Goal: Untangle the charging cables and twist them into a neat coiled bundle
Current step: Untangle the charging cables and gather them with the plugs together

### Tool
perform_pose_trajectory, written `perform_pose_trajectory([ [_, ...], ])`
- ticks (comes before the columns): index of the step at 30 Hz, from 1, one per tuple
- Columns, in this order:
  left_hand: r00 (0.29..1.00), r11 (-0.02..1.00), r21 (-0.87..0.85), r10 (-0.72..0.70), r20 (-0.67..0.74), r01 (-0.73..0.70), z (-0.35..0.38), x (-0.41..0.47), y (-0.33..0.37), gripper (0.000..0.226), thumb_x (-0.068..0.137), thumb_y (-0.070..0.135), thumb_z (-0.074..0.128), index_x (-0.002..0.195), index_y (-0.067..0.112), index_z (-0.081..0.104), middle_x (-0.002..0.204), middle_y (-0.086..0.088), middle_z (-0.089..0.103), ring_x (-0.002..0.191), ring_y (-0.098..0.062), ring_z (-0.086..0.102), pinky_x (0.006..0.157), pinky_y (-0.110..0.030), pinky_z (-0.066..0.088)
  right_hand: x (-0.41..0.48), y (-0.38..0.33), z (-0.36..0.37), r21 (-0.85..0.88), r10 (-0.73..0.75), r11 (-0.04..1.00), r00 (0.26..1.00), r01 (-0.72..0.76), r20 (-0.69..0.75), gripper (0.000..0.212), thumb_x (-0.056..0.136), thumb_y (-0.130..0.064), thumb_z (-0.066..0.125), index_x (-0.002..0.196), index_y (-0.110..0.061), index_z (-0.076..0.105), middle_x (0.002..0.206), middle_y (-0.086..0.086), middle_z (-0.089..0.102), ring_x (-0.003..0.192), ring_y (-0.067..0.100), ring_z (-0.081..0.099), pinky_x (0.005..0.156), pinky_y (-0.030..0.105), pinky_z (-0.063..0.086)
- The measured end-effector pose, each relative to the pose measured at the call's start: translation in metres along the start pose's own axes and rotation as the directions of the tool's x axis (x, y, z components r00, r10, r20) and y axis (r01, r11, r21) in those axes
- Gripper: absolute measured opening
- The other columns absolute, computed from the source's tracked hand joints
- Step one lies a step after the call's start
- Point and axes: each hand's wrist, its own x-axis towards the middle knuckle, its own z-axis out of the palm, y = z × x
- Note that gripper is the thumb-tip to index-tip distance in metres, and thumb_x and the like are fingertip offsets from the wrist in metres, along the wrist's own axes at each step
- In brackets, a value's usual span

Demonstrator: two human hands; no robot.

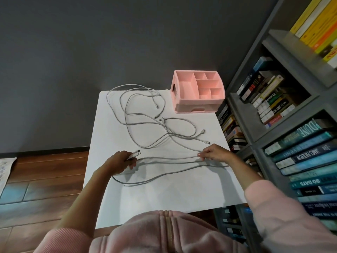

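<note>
L hand (121,161) grips plug end of one cable (169,157), R hand (212,153) pinches same cable further along, stretched btwn them on white table (182,194); rest of cables (145,114) tangled behind. Step: pulling 1st cable free. Next: loop it w/o snagging the pile

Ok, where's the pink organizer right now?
In the head view, the pink organizer sits at the far right corner of the table, just right of the tangled cables, with the bookshelf to its right.
</note>
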Motion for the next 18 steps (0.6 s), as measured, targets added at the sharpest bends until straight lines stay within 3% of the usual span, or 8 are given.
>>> perform_pose_trajectory([
  [2,0.997,0.998,0.038,-0.048,-0.066,0.05,0.003,0.0,0.007,0.022,0.099,0.025,0.045,0.097,0.026,0.068,0.101,0.0,0.071,0.097,-0.023,0.061,0.088,-0.038,0.047,0.0,-0.012,0.0,-0.022,-0.03,0.999,0.998,0.032,0.061,0.028,0.088,-0.035,0.066,0.073,-0.011,0.071,0.069,0.0,0.053,0.066,0.01,0.045,0.06,0.015,0.035],
  [4,0.985,0.993,0.051,-0.101,-0.137,0.109,0.007,0.0,0.021,0.033,0.101,0.033,0.04,0.127,0.021,0.056,0.122,-0.008,0.063,0.112,-0.028,0.056,0.089,-0.036,0.043,-0.002,-0.031,0.002,-0.034,-0.076,0.996,0.99,0.081,0.116,0.029,0.087,-0.039,0.066,0.07,-0.015,0.072,0.071,0.005,0.049,0.063,0.016,0.037,0.056,0.024,0.028],
  [7,0.988,0.995,-0.099,-0.016,-0.151,0.001,0.006,0.004,0.046,0.041,0.1,0.033,0.042,0.141,0.025,0.043,0.135,-0.003,0.056,0.125,-0.025,0.051,0.098,-0.033,0.038,-0.005,-0.06,0.007,-0.02,-0.132,0.99,0.97,0.139,0.206,0.03,0.09,-0.037,0.063,0.072,-0.014,0.07,0.054,-0.004,0.039,0.051,0.012,0.025,0.049,0.025,0.02],
  [9,0.984,0.963,-0.209,0.157,-0.088,-0.172,0.009,0.008,0.061,0.044,0.097,0.037,0.044,0.139,0.024,0.047,0.135,-0.001,0.057,0.126,-0.02,0.051,0.106,-0.034,0.037,-0.007,-0.076,0.011,0.036,-0.186,0.982,0.95,0.183,0.25,0.03,0.092,-0.036,0.06,0.075,-0.012,0.07,0.048,-0.008,0.033,0.049,0.011,0.022,0.049,0.025,0.019],
  [11,0.968,0.941,-0.251,0.246,0.045,-0.227,0.015,0.008,0.076,0.035,0.1,0.029,0.043,0.13,0.017,0.056,0.128,0.002,0.061,0.12,-0.011,0.054,0.106,-0.023,0.037,-0.007,-0.088,0.013,0.099,-0.233,0.972,0.942,0.215,0.24,0.031,0.093,-0.037,0.058,0.075,-0.013,0.069,0.049,-0.008,0.03,0.05,0.011,0.02,0.051,0.028,0.017],
  [13,0.949,0.929,-0.273,0.291,0.12,-0.25,0.02,0.006,0.088,0.028,0.102,0.019,0.039,0.103,0.018,0.067,0.101,0.004,0.067,0.097,-0.002,0.058,0.092,-0.017,0.04,-0.007,-0.094,0.013,0.15,-0.251,0.964,0.943,0.222,0.219,0.031,0.095,-0.035,0.054,0.076,-0.014,0.066,0.051,-0.007,0.028,0.05,0.01,0.019,0.05,0.027,0.017],
  [15,0.946,0.921,-0.259,0.317,0.068,-0.29,0.017,0.007,0.089,0.034,0.1,0.019,0.039,0.072,0.031,0.054,0.072,0.012,0.055,0.07,-0.002,0.049,0.075,-0.02,0.039,-0.008,-0.088,0.009,0.151,-0.257,0.962,0.94,0.227,0.224,0.031,0.099,-0.031,0.049,0.078,-0.014,0.064,0.05,-0.01,0.028,0.048,0.006,0.021,0.049,0.023,0.019],
  [18,0.957,0.938,-0.199,0.29,-0.001,-0.284,-0.002,0.006,0.078,0.026,0.085,0.021,0.035,0.065,0.035,0.045,0.062,0.011,0.045,0.061,-0.008,0.039,0.063,-0.022,0.035,-0.008,-0.058,0.005,0.188,-0.236,0.963,0.941,0.193,0.241,0.031,0.102,-0.025,0.041,0.078,-0.014,0.058,0.052,-0.012,0.028,0.049,0.003,0.023,0.052,0.024,0.019],
])
